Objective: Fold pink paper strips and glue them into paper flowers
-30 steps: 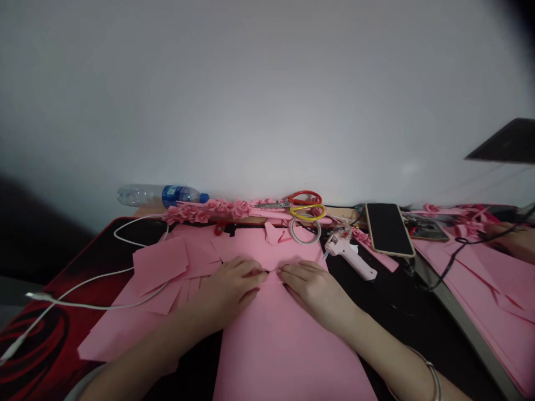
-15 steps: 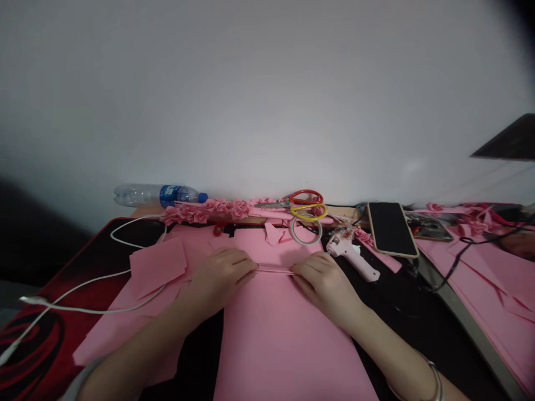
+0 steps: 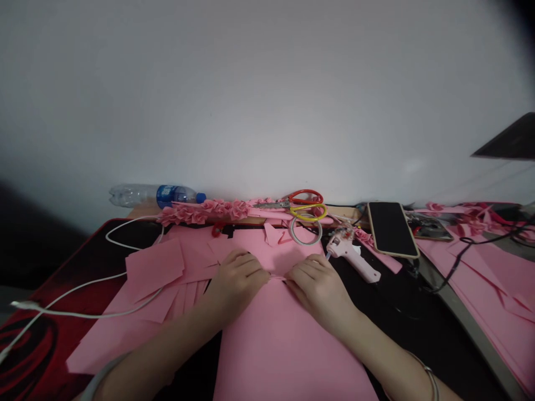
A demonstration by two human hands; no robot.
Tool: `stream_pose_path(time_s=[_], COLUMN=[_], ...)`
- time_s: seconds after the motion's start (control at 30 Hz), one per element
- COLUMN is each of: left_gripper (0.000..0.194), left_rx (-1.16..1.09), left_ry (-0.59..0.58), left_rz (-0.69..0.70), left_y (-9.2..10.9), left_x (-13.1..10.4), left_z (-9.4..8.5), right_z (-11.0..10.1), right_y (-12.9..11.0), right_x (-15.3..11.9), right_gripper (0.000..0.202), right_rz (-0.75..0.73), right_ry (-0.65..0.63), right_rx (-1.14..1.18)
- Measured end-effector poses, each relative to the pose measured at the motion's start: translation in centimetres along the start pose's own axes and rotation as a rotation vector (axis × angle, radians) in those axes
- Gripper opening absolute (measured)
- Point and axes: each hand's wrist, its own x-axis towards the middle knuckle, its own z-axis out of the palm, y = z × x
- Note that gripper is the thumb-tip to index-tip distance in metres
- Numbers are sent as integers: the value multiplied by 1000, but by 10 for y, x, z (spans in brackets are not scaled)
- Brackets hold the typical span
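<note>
- One clear bottle (image 3: 144, 195) with a blue cap lies on its side along the wall (image 3: 267, 100); two ends of white cable (image 3: 79, 287) show below it.
- Loose pink sheets (image 3: 154, 270) overlap under the cable, too layered to count; their edges reach the left forearm.
- One row of pink paper flowers (image 3: 204, 211) runs along the back, the blooms too crowded to count.
- The left hand (image 3: 242, 278) pinches narrowly at the left of one folded pink strip (image 3: 278, 277).
- That strip lies between the hands, across one long pink sheet (image 3: 288, 345).
- One pair of scissors (image 3: 289, 205), with a red and a yellow handle, lies behind the hands; one tape ring (image 3: 306, 243) is just in front of it.
- The right hand (image 3: 320, 284) pinches narrowly at the strip's right; one bracelet (image 3: 430, 373) circles its wrist.
- One pale glue gun (image 3: 355, 259) stands in the way just beside the right hand, its nozzle close to the fingers.
- Black tabletop (image 3: 422, 301) shows from the long sheet's right edge to a grey edge, the right forearm crossing it.
- One phone (image 3: 393, 229) lies beyond; more pink sheets (image 3: 493, 278) fill the far right, under a black cord (image 3: 453, 259).
</note>
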Motion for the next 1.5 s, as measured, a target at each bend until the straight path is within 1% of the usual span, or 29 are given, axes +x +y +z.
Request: stream_pose_path(time_s=[0.07,0.2,0.3,0.37,0.5,0.6,0.7,0.77,0.87,0.93,1.0,1.1,1.23,1.4,1.5], left_gripper=[30,28,26,30,36,32,24,22,17,14,13,14,19,23,17], left_rx=[12,18,-12,-16,3,-23,-46,-65,-111,-166,-234,-319,-380,-394,-473], left_ry=[1,-68,-32,-6,-12,-18,-32,14,-46,-70,-46,1,33,18,-2], left_rz=[-5,-18,-25,-35,-32,-32,-79,-78,-111,-125,-141,-203,-249,-295,-382], left_y=[2,4,3,3,6,2,-9,-17,-23,-23,-21,-19,-18,-16,-15], left_x=[-2,-1,1,2,3,2,0,-2,-4,-4,-3,-4,-5,-3,-2], left_z=[4,5,3,4,6,4,-3,-8,-13,-13,-11,-8,-6,-6,-9], right_z=[2,3,2,2,5,5,0,-4,-8,-10,-11,-12,-13,-13,-14], right_y=[-3,-5,-5,-7,-11,-8,-1,3,4,2,0,-1,-2,-2,0], right_x=[0,-1,-1,-1,1,-1,-4,-6,-9,-10,-12,-12,-12,-12,-12], right_gripper=[25,27,27,25,24,26,24,23,22,22,22,22,24,25,25], right_rz=[0,-39,-18,4,-15,-22,15,34,38,36,36,40,42,36,42], right_ry=[-15,-46,-45,-39,-42,-35,4,27,41,45,47,44,43,60,60], right_rx=[-7,-17,-19,-19,-7,-5,3,13,24,35,47,56,60,51,53])
